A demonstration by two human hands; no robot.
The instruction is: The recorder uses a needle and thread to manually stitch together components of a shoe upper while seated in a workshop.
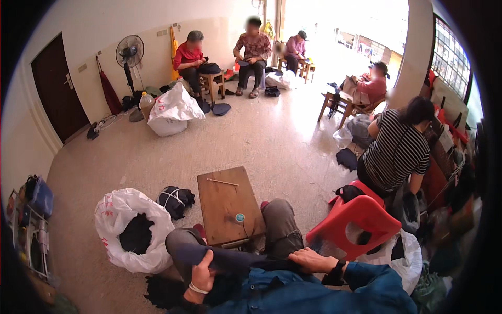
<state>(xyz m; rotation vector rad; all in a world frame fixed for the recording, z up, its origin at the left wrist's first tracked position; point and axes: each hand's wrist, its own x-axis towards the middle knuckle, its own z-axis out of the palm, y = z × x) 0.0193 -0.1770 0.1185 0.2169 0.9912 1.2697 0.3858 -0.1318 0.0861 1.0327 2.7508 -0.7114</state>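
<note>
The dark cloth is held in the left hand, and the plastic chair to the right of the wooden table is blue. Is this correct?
Not fully: the plastic chair is red, not blue, as the head view shows. The rest is right: the left hand holds the dark cloth, and the chair stands to the right of the wooden table.

Walls [107, 23] pale. Brown door [58, 94] at left, closed. Floor [256, 141] pale, speckled. Standing fan [129, 51] near the wall. Low wooden counter [225, 201] and red chair [380, 217] in the foreground. Barred window [451, 57] at right. Strong daylight enters through the wide rear opening [345, 26].
</note>
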